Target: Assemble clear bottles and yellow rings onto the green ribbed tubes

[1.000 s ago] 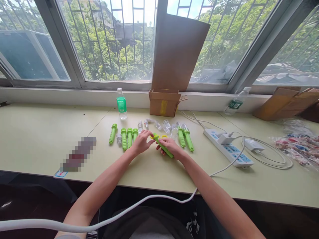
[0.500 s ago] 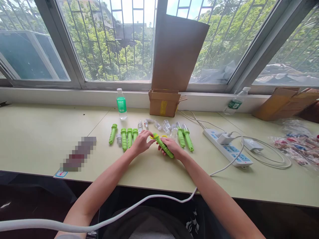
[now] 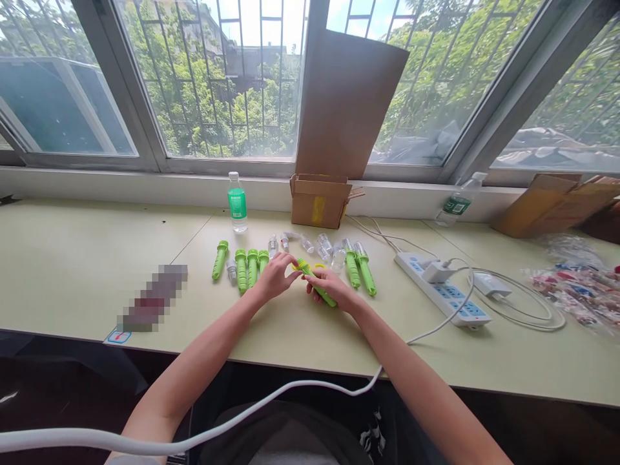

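My right hand (image 3: 330, 285) grips a green ribbed plastic handle (image 3: 325, 298) that lies slanted just above the pale table (image 3: 72, 271). My left hand (image 3: 275, 276) pinches the handle's upper tip, where a yellow ring (image 3: 295, 265) shows. Left of my hands several green handles (image 3: 241, 267) lie in a row. To the right, two more green handles (image 3: 359, 268) with clear caps lie side by side. Small clear caps (image 3: 322, 246) are scattered behind my hands.
A green-labelled water bottle (image 3: 236, 202) and an open cardboard box (image 3: 319, 199) stand at the back by the window ledge. A white power strip (image 3: 443, 296) with charger and coiled cable lies at right. Plastic bags (image 3: 576, 287) lie far right. A white cable (image 3: 242, 413) crosses my lap.
Almost nothing has changed. My hands stay on the green handle, with small finger shifts at its tip; the view has tilted slightly.
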### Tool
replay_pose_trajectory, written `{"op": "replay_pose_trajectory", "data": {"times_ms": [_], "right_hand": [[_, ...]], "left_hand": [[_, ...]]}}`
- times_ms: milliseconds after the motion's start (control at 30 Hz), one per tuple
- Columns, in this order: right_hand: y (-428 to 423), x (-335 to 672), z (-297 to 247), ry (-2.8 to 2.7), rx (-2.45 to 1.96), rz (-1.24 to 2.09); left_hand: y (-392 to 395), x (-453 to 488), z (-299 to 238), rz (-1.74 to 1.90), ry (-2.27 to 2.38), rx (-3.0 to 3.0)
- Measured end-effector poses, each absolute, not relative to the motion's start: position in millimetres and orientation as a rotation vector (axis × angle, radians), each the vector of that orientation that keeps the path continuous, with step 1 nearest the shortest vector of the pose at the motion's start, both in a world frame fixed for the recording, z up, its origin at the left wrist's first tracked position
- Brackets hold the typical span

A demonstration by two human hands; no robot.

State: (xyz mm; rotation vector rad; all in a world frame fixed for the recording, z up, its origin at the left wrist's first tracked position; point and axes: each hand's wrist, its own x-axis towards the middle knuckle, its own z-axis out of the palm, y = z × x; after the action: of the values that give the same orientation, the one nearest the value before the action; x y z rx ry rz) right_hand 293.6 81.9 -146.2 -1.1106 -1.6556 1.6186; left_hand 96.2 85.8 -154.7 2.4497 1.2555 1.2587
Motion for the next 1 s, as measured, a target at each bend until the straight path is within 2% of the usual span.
{"op": "replay_pose_trajectory", "data": {"times_ms": [300,1000], "right_hand": [[83.4,295.3,-148.2,-1.603,-1.055,1.739],[79.9,291.7,-142.3,-1.613,-1.138,1.671]], "left_hand": [[83.7,98.2,-152.2,1.275,1.255,2.444],[82.6,96.7,-151.2,1.224,1.260,2.448]]}}
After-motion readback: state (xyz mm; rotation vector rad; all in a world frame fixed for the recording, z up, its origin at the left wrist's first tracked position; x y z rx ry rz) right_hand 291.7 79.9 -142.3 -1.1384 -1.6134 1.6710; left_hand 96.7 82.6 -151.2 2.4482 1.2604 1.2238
